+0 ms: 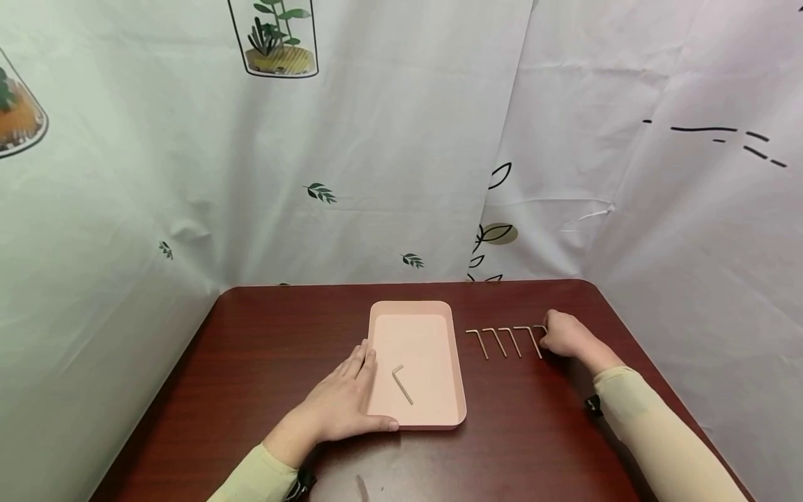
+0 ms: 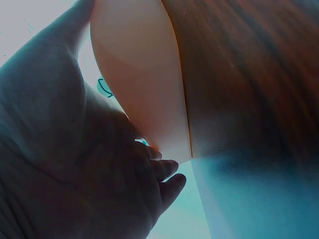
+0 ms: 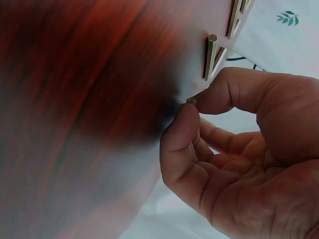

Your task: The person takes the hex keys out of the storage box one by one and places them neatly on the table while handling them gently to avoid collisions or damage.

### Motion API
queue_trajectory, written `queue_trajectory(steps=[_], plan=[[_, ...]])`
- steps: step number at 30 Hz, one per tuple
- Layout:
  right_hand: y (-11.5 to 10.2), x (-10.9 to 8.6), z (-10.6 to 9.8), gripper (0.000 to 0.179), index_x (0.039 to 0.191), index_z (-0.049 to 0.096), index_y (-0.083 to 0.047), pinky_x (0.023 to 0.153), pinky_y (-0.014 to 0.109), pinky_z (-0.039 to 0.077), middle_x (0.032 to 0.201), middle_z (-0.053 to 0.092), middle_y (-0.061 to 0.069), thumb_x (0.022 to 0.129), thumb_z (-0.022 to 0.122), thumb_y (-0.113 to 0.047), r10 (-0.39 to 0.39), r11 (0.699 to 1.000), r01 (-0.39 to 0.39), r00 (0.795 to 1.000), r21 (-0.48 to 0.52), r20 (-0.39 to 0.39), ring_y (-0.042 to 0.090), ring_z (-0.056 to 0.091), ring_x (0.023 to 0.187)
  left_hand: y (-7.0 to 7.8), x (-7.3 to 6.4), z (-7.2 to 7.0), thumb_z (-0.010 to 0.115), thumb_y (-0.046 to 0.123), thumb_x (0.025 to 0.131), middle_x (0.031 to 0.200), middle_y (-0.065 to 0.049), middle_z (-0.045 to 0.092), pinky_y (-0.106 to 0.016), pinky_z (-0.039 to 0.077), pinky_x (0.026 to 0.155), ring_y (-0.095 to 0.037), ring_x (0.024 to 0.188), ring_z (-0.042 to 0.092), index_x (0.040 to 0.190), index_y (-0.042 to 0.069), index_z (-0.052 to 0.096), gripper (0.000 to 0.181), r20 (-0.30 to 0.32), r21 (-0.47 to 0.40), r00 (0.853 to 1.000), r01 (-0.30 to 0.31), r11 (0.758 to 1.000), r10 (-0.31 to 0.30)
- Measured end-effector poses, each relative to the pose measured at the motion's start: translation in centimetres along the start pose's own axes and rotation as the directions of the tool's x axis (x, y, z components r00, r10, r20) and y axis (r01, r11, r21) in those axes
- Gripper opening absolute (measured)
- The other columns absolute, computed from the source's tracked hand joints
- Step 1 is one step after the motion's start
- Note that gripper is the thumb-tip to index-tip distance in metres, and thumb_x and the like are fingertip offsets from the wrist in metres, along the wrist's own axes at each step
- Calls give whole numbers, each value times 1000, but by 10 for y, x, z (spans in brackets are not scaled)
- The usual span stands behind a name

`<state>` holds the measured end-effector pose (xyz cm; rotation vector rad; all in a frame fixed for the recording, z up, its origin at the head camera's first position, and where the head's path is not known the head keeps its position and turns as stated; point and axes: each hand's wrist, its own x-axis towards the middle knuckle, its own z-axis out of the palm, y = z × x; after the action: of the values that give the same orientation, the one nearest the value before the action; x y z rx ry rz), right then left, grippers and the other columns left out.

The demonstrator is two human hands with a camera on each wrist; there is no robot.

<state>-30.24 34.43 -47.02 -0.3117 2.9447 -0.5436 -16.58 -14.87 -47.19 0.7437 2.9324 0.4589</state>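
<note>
My left hand (image 1: pixel 335 403) lies along the left side of a pink tray (image 1: pixel 436 369), fingers extended against its wall and thumb at the near edge. One L-shaped hex key (image 1: pixel 404 389) lies inside the tray. At the right, my right hand (image 1: pixel 569 336) pinches another hex key (image 3: pixel 191 101) between thumb and index finger; its short arm shows in the head view, while most of its long arm is hidden by the hand. Just left of that hand, several similar hex keys (image 1: pixel 533 341) lie in a row on the table.
The dark red-brown table (image 1: pixel 282 335) has rounded far corners. White printed curtains (image 1: pixel 389 174) hang behind it and on both sides. The hex key row lies between the tray and my right hand.
</note>
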Motion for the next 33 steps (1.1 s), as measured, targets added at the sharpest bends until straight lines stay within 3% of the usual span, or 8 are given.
queue_trajectory(steps=[5, 12, 18, 21, 25, 28, 33], plan=[[27, 17, 18, 15, 83, 54, -6, 59, 38, 41, 74, 51, 8, 80, 68, -3, -14, 1000, 14, 1000, -21, -11, 25, 48, 66, 0, 0, 0, 71, 88, 87, 180, -33, 15, -56, 31, 132, -43, 168, 22, 172, -11, 24, 138, -2, -2, 1000, 2, 1000, -2], [34, 25, 21, 14, 83, 57, -5, 60, 40, 43, 75, 56, 10, 77, 70, -3, 4, 1000, -4, 1000, -31, 4, 27, 51, 67, 0, 1, 0, 69, 89, 87, 180, -33, 15, -55, 31, 133, -42, 169, 21, 172, -11, 24, 138, -2, 4, 1000, 2, 1000, -2], [68, 47, 43, 17, 88, 58, -5, 60, 39, 44, 76, 57, 8, 77, 70, -6, 17, 998, -17, 1000, -63, -1, 27, 52, 68, 0, 0, 0, 70, 88, 87, 180, -33, 15, -56, 31, 133, -42, 169, 21, 171, -11, 25, 138, 0, -4, 1000, 0, 1000, 0], [65, 44, 43, 18, 89, 57, -4, 60, 39, 44, 77, 56, 8, 76, 69, -6, 35, 997, -35, 999, -71, -12, 27, 52, 68, 0, 0, 0, 70, 88, 87, 180, -33, 15, -56, 31, 133, -43, 169, 21, 171, -11, 25, 138, 0, -3, 1000, -2, 1000, 2], [33, 24, 22, 19, 92, 56, 0, 62, 40, 46, 80, 58, 12, 79, 68, -4, 49, 998, -48, 999, -45, 22, 29, 54, 70, 0, 0, 0, 70, 88, 87, 180, -33, 15, -56, 31, 133, -43, 169, 21, 172, -11, 24, 138, 2, -3, 1000, 0, 1000, 1], [24, 17, 14, 19, 96, 57, 1, 63, 40, 48, 82, 59, 13, 81, 68, -4, 54, 998, -53, 998, -29, 42, 29, 56, 71, 0, 0, 0, 70, 88, 87, 180, -33, 15, -56, 31, 133, -42, 169, 21, 172, -11, 24, 138, 4, -4, 1000, 1, 1000, -1], [41, 25, 24, 21, 96, 57, -1, 62, 39, 47, 82, 59, 11, 82, 70, -8, 39, 999, -39, 999, -25, 26, 28, 56, 71, 0, 0, 0, 70, 88, 87, 180, -33, 15, -56, 31, 132, -42, 169, 21, 172, -11, 24, 138, 2, -2, 1000, 3, 1000, -3]])
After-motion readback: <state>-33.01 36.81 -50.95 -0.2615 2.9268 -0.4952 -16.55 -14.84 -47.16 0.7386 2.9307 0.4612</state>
